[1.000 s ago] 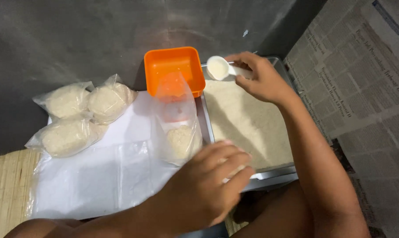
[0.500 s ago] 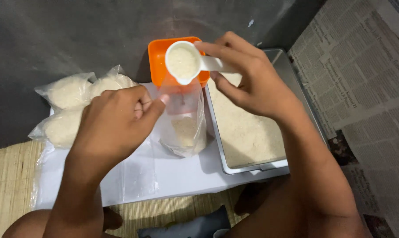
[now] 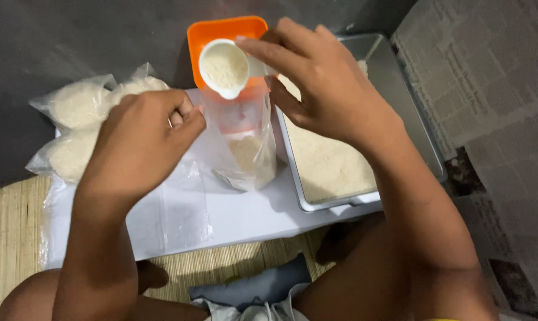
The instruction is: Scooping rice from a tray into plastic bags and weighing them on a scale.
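My right hand (image 3: 325, 86) holds a small white scoop (image 3: 224, 68) full of pale powder, tilted over the mouth of a clear plastic bag (image 3: 242, 139). My left hand (image 3: 141, 142) pinches the bag's upper left edge and keeps it upright. A little pale powder lies in the bag's bottom. The bag stands on a white sheet (image 3: 233, 217), in front of an orange square container (image 3: 221, 30). To the right sits a metal tray (image 3: 417, 128) with a layer of the same pale powder (image 3: 328, 166).
Three filled clear bags (image 3: 73, 104) lie at the left on the sheet. A woven mat (image 3: 10, 238) covers the floor below. Newspaper (image 3: 494, 77) lines the right side. My knees and a blue-grey cloth (image 3: 251, 291) are at the bottom edge.
My right hand lifted the full scoop from the tray and carried it left over the bag. My left hand rose from the sheet and took the bag's edge.
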